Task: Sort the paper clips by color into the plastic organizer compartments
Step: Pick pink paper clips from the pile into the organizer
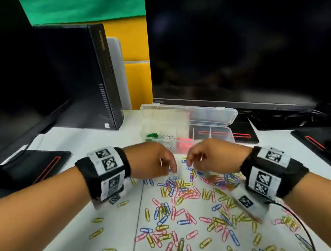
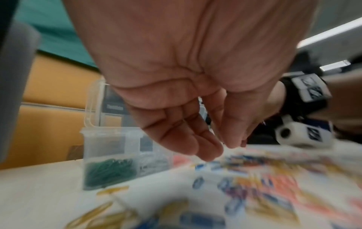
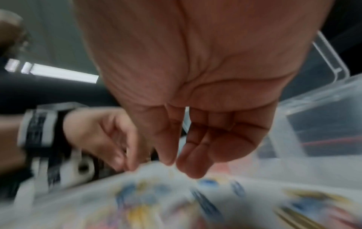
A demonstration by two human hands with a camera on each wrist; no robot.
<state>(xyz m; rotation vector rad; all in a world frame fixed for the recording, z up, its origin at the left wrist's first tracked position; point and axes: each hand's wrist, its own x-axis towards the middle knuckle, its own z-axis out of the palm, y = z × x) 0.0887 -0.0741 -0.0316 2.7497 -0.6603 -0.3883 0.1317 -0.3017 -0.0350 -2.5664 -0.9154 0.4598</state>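
Both hands, left hand & right hand, hover w/ fingers loosely curled, gripping nothing, over mixed paper clips on desk, near clear organizer.

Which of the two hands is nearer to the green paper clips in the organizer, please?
Left. The left hand hovers just in front of the green paper clips; the right hand is further right, before the pink compartment.
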